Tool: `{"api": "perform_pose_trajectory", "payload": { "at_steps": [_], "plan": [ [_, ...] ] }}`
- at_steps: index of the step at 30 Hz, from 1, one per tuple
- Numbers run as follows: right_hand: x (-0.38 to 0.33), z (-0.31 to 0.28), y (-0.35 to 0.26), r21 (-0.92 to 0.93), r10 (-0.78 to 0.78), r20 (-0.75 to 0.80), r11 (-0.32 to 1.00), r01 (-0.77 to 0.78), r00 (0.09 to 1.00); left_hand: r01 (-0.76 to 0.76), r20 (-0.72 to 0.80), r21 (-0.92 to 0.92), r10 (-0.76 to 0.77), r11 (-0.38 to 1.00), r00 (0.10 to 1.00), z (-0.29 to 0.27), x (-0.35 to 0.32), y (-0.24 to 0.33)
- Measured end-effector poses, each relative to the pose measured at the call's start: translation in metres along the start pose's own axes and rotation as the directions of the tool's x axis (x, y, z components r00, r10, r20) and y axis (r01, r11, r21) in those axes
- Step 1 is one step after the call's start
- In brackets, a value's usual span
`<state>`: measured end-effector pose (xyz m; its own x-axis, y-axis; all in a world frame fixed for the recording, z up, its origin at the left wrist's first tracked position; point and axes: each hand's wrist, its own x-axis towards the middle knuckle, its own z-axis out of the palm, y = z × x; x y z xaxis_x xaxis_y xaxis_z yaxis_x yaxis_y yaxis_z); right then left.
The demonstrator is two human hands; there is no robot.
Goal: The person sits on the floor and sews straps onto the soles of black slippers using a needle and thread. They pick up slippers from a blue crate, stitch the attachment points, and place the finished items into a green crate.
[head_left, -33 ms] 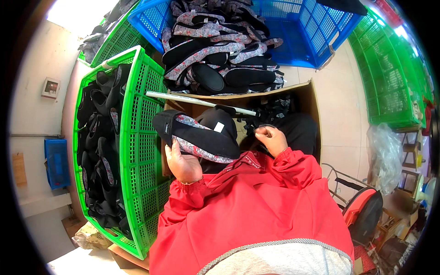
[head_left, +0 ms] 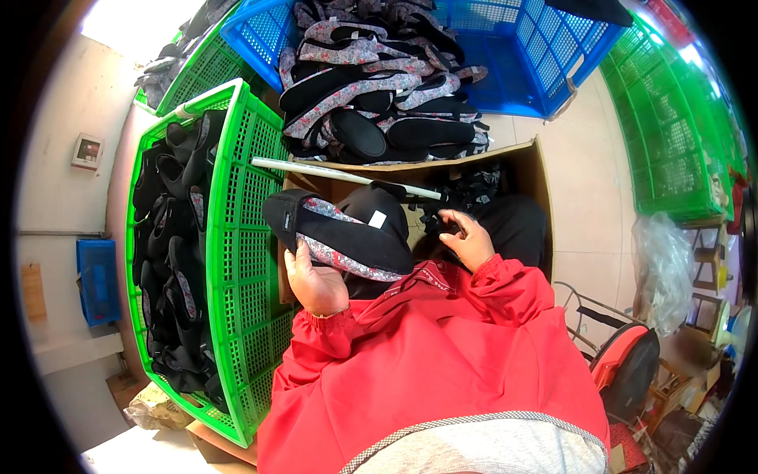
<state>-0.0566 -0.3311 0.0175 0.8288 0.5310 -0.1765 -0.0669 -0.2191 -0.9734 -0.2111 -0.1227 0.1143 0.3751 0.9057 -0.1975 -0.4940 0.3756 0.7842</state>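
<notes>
In my left hand (head_left: 316, 283) is a black slipper (head_left: 347, 243) with a grey-and-red floral panel along its side. The thumb presses on the panel near one end, and the other fingers are hidden beneath. A small white tag (head_left: 378, 219) shows on black fabric at the slipper's upper edge. My right hand (head_left: 472, 241) hovers over my dark-clothed lap, to the right of the slipper and apart from it. Its thumb and forefinger are spread, and nothing shows between them. The remaining fingers of that hand are partly hidden.
A cardboard box (head_left: 540, 170) with black pieces inside surrounds my lap; a white rod (head_left: 339, 171) lies across it. Left stands a green crate (head_left: 245, 197) of black slippers. Beyond, floral slippers (head_left: 355, 83) are piled by a blue crate (head_left: 513, 75). Right is another green crate (head_left: 663, 118).
My right thumb and forefinger, close together before, have moved apart. The left hand and the slipper have stayed in place.
</notes>
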Motion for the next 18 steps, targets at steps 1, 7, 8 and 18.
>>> {"api": "perform_pose_trajectory", "payload": {
  "at_steps": [1, 7, 8, 18],
  "plan": [
    [-0.001, 0.001, -0.002, 0.009, 0.008, -0.016, 1.0, -0.008, 1.0, 0.002, 0.003, -0.002, -0.002, 1.0, 1.0, 0.0, 0.0, 0.0],
    [0.001, -0.006, 0.016, 0.078, 0.149, 0.052, 0.985, -0.153, 0.987, -0.012, 0.011, 0.022, 0.012, 1.0, 1.0, 0.0, 0.0, -0.001],
    [0.001, -0.003, 0.009, 0.135, 0.092, 0.091, 0.985, -0.104, 0.992, -0.014, 0.012, 0.027, 0.014, 1.0, 1.0, -0.001, 0.0, -0.001],
    [-0.029, 0.035, -0.037, 0.259, -0.378, 0.326, 0.917, 0.303, 0.866, -0.203, 0.19, 0.315, 0.148, 0.927, 0.971, 0.019, -0.033, -0.04]
  ]
}}
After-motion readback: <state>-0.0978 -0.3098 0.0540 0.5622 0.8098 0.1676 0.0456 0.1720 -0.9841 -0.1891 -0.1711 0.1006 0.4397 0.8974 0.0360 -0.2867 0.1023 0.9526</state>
